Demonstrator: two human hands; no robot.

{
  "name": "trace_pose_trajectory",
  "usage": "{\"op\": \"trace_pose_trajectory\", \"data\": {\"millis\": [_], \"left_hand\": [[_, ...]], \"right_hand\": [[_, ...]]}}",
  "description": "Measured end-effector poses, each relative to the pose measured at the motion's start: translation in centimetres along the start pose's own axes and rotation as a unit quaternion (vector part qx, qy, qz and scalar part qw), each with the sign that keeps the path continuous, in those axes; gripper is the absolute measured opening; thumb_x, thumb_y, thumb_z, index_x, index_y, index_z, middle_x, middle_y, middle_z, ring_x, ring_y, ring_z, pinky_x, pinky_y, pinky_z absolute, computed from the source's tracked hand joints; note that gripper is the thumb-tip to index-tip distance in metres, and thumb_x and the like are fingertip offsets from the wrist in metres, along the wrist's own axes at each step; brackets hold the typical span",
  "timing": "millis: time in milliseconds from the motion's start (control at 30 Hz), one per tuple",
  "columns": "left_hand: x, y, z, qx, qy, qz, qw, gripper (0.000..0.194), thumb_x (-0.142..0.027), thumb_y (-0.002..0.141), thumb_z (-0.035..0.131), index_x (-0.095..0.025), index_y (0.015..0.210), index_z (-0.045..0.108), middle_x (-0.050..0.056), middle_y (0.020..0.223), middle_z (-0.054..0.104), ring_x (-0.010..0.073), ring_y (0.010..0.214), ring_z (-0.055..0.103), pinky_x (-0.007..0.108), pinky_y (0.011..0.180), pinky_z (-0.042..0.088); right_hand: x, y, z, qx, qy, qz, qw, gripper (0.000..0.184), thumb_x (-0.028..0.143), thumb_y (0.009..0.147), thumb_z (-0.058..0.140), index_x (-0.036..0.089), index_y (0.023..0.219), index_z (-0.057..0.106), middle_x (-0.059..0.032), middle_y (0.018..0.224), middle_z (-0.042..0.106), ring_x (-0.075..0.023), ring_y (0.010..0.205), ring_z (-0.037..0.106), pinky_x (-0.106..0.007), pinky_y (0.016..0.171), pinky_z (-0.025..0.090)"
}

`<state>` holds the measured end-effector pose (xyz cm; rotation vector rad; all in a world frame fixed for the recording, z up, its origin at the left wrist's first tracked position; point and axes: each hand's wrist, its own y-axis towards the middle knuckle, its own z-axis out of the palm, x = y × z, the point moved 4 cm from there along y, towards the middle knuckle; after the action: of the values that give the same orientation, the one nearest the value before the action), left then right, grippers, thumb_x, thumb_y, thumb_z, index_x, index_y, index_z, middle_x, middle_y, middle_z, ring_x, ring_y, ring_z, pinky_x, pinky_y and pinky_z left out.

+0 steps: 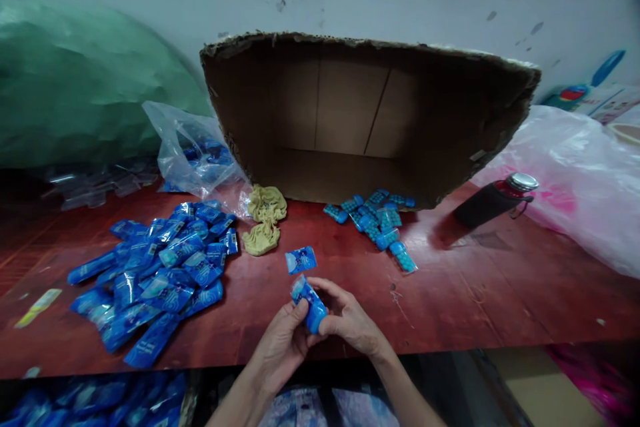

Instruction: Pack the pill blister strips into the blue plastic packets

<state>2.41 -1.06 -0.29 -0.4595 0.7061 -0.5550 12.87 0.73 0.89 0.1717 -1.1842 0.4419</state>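
Note:
Near the table's front edge, my left hand and my right hand are both closed on a small blue-capped bottle in a printed blue sleeve. Its rounded blue end points down toward my right thumb. Just beyond my hands a flat printed blue sleeve lies on the table. To the left is a heap of blue sleeved packs. Several bare clear bottles with blue caps and blue beads lie in a loose pile at the right, by the box.
A large cardboard box lies with its opening toward me. Wrinkled yellowish cloth pieces and a clear plastic bag are left of it. At right stand a leaning dark flask and pink-white plastic sheeting. More blue packs sit below the table.

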Motion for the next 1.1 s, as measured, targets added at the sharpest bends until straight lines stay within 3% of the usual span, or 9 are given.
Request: {"op": "trace_pose_trajectory", "data": {"millis": [267, 467, 600, 667, 767, 833, 933, 1000, 1100], "left_hand": [[0.2, -0.7, 1.0, -0.034, -0.011, -0.002, 0.999, 0.012, -0.019, 0.073, 0.059, -0.015, 0.083, 0.063, 0.003, 0.073, 0.069, 0.0137, 0.064, 0.064, 0.027, 0.058, 0.054], [-0.3, -0.5, 1.0, -0.023, -0.025, 0.004, 0.999, 0.013, -0.017, 0.077, 0.053, -0.011, 0.082, 0.063, 0.011, 0.08, 0.07, 0.0181, 0.073, 0.065, 0.03, 0.067, 0.053], [-5.9, -1.1, -0.4, -0.069, -0.083, 0.099, 0.989, 0.023, -0.026, 0.082, 0.045, -0.012, 0.084, 0.063, 0.012, 0.078, 0.07, 0.022, 0.077, 0.066, 0.033, 0.065, 0.054], [-10.0, -2.1, -1.3, -0.082, -0.138, 0.202, 0.966, 0.037, -0.038, 0.083, 0.038, -0.01, 0.093, 0.061, 0.015, 0.088, 0.069, 0.0237, 0.088, 0.063, 0.034, 0.067, 0.054], [-13.4, -3.0, -2.2, -0.119, -0.139, 0.264, 0.947, 0.044, -0.04, 0.083, 0.036, -0.005, 0.096, 0.058, 0.016, 0.085, 0.068, 0.0224, 0.086, 0.063, 0.03, 0.063, 0.054], [-13.1, -2.8, -2.4, -0.139, -0.089, 0.248, 0.955, 0.031, -0.028, 0.084, 0.038, -0.007, 0.091, 0.059, 0.011, 0.073, 0.069, 0.0197, 0.075, 0.065, 0.029, 0.061, 0.054], [-9.6, -1.2, -2.3, -0.138, 0.006, 0.164, 0.977, 0.015, -0.016, 0.08, 0.045, -0.012, 0.086, 0.058, 0.005, 0.063, 0.067, 0.0173, 0.064, 0.065, 0.029, 0.061, 0.052], [-7.1, 0.0, -2.3, -0.134, 0.05, 0.119, 0.983, 0.013, -0.017, 0.076, 0.051, -0.014, 0.088, 0.055, 0.004, 0.063, 0.067, 0.0179, 0.063, 0.065, 0.029, 0.059, 0.051], [-5.1, 1.3, -2.8, -0.143, 0.093, 0.11, 0.979, 0.019, -0.019, 0.074, 0.056, -0.014, 0.092, 0.052, 0.004, 0.063, 0.066, 0.0164, 0.06, 0.064, 0.026, 0.056, 0.049]], "right_hand": [[-1.4, -0.1, -0.8, -0.076, -0.041, -0.037, 0.996, 0.038, 0.026, 0.071, 0.062, 0.026, 0.109, 0.057, -0.0018, 0.106, 0.058, -0.0191, 0.095, 0.054, -0.031, 0.082, 0.042], [-1.2, -0.3, 0.0, -0.065, -0.079, -0.043, 0.994, 0.047, 0.019, 0.069, 0.06, 0.026, 0.114, 0.052, -0.0011, 0.11, 0.055, -0.0192, 0.097, 0.052, -0.032, 0.085, 0.04], [-0.1, -0.2, -0.1, -0.079, -0.168, -0.041, 0.982, 0.043, 0.015, 0.07, 0.056, 0.025, 0.111, 0.052, -0.0005, 0.102, 0.055, -0.0154, 0.088, 0.052, -0.027, 0.078, 0.043], [0.6, 0.3, -0.6, -0.109, -0.26, -0.062, 0.957, 0.03, 0.017, 0.074, 0.054, 0.023, 0.103, 0.056, -0.0003, 0.092, 0.055, -0.0141, 0.081, 0.052, -0.026, 0.075, 0.042], [1.5, 2.1, -1.6, -0.132, -0.403, -0.088, 0.901, 0.024, 0.02, 0.078, 0.053, 0.022, 0.101, 0.056, -0.0007, 0.086, 0.055, -0.0144, 0.078, 0.051, -0.026, 0.074, 0.04], [1.8, 3.9, -2.2, -0.127, -0.515, -0.08, 0.844, 0.027, 0.021, 0.079, 0.053, 0.023, 0.105, 0.054, -0.0021, 0.09, 0.054, -0.0158, 0.083, 0.05, -0.027, 0.076, 0.039], [1.8, 6.8, -2.7, -0.109, -0.635, -0.043, 0.763, 0.023, 0.024, 0.077, 0.056, 0.023, 0.101, 0.056, -0.0036, 0.094, 0.054, -0.0189, 0.088, 0.048, -0.029, 0.076, 0.037], [1.7, 8.1, -2.8, -0.101, -0.658, -0.031, 0.746, 0.016, 0.023, 0.076, 0.057, 0.023, 0.092, 0.058, -0.0032, 0.09, 0.055, -0.0188, 0.084, 0.049, -0.028, 0.072, 0.036], [1.4, 8.8, -2.9, -0.096, -0.665, -0.028, 0.74, 0.006, 0.021, 0.077, 0.056, 0.022, 0.081, 0.059, -0.0016, 0.083, 0.056, -0.0166, 0.079, 0.05, -0.025, 0.068, 0.035]]}}
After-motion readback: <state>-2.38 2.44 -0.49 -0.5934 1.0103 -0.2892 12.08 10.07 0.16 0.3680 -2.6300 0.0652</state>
